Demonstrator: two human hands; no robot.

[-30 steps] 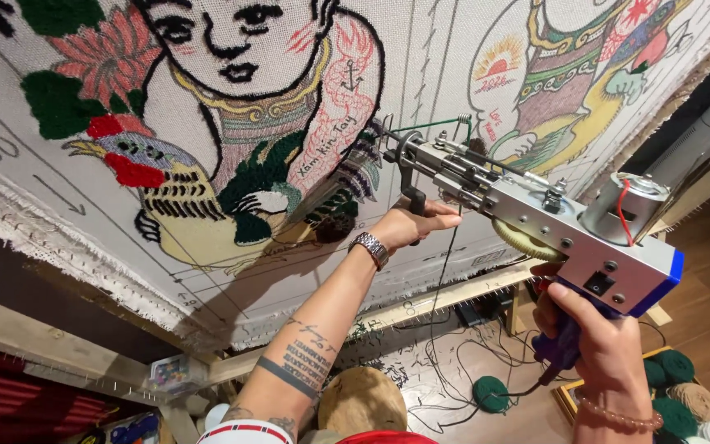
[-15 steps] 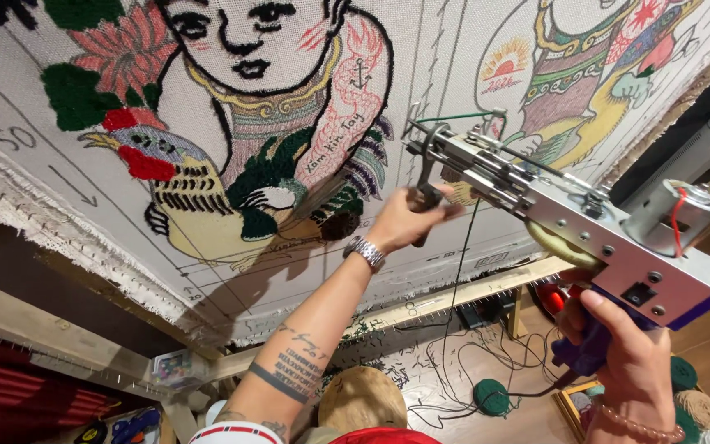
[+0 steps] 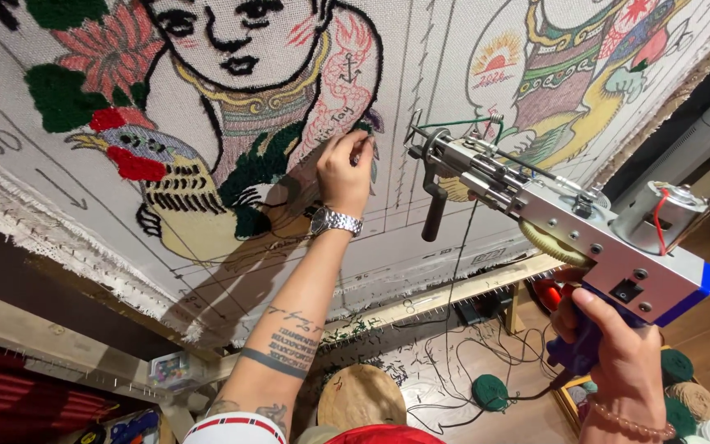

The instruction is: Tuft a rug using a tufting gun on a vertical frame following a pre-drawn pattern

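Observation:
A large white tufting cloth (image 3: 421, 99) stretched on a wooden frame fills the view, tufted with a child figure, a rooster and a red flower. My left hand (image 3: 345, 168), wearing a metal watch, reaches up with fingers pinched on the cloth beside a dark green tufted patch (image 3: 266, 168). My right hand (image 3: 618, 362) grips the purple handle of a silver tufting gun (image 3: 569, 226). Its needle end points at the cloth just right of my left hand, with green yarn (image 3: 454, 123) threaded through it. The gun's black front handle (image 3: 432, 210) hangs free.
The wooden frame bar (image 3: 454, 292) runs below the cloth. On the floor lie a round wooden stool (image 3: 361, 396), yarn balls (image 3: 491, 390), loose yarn scraps and cables. A crate of yarn (image 3: 688, 395) sits at the lower right. A grey cylindrical appliance (image 3: 700, 136) stands at the right.
My left hand has let go of the gun's front handle and moved up-left onto the cloth. The gun and my right hand have shifted right and slightly down.

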